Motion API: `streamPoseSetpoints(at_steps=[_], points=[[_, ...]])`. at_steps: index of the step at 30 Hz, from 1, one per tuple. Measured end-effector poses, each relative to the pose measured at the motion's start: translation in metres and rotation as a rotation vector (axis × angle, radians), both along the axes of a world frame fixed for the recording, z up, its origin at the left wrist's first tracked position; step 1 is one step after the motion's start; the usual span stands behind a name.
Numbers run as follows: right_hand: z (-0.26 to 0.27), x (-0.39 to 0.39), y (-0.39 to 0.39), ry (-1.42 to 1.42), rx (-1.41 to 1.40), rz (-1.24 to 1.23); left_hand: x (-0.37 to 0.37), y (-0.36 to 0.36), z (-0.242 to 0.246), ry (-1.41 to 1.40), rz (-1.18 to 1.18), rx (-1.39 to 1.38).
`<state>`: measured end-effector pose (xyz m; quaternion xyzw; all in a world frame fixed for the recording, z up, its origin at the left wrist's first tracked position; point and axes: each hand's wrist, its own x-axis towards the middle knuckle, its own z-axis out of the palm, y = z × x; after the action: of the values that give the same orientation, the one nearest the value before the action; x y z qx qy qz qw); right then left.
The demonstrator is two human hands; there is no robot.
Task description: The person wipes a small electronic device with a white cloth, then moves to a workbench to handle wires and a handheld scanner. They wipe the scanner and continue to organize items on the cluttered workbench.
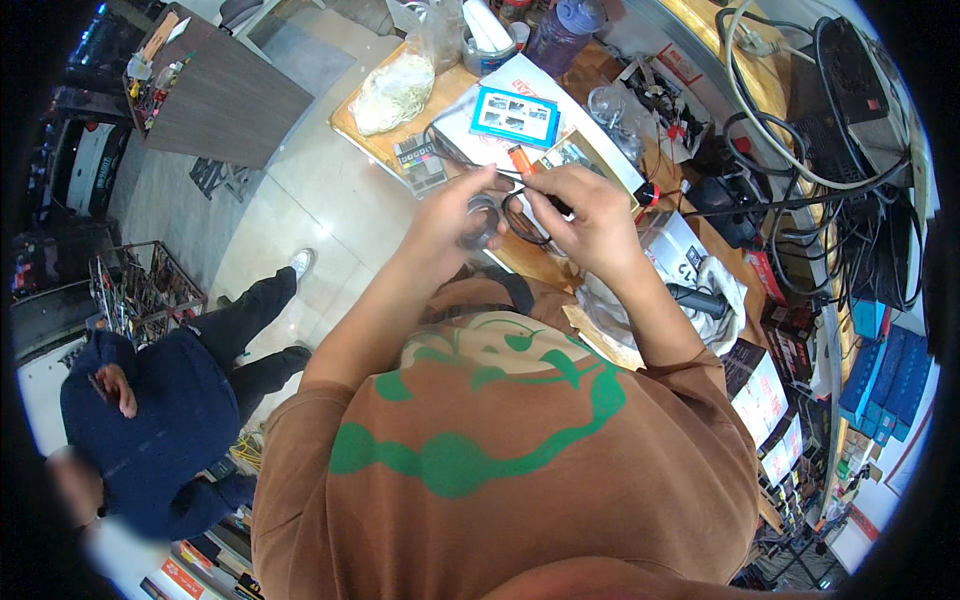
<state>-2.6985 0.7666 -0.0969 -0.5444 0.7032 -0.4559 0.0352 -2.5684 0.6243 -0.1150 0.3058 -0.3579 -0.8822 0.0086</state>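
Note:
My left hand (454,210) pinches a thin black cable (516,232) between thumb and fingers. A roll of black tape (481,223), likely electrical tape, hangs around the fingers of the same hand. On the other side, my right hand (589,214) grips the cable close to my left fingertips, and a loop of it drops between the two hands. Both hands are over the near edge of a wooden bench (386,64). Just beyond them lie an orange object (520,159), partly covered, and a white printed box (517,79) with a blue printed sheet (514,116) on top.
A calculator-like keypad (421,161) and a plastic bag of pale cord (394,90) are at the left. A purple bottle (566,34) stands behind. Rightward are a white cloth (727,307) and tangled cables (806,161). Another person (157,420) is at the left.

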Motion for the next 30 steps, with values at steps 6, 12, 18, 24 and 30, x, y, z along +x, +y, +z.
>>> streamPoseSetpoints(at_steps=[6, 12, 18, 24, 30], points=[[-0.014, -0.003, -0.001, -0.076, 0.051, -0.093, 0.002, 0.016, -0.015, 0.037, -0.043, -0.809], [-0.012, -0.005, 0.0, 0.001, 0.205, -0.001, 0.006, 0.027, -0.015, -0.012, 0.139, -1.312], [-0.006, -0.016, 0.003, -0.144, 0.316, 0.077, 0.002, 0.022, -0.011, 0.004, 0.173, -1.472], [-0.006, -0.024, 0.002, -0.067, 0.338, 0.184, -0.003, 0.018, -0.018, 0.131, 0.186, -1.591], [-0.007, -0.03, 0.005, -0.153, 0.282, 0.237, -0.002, 0.016, -0.022, 0.183, 0.108, -1.71]])
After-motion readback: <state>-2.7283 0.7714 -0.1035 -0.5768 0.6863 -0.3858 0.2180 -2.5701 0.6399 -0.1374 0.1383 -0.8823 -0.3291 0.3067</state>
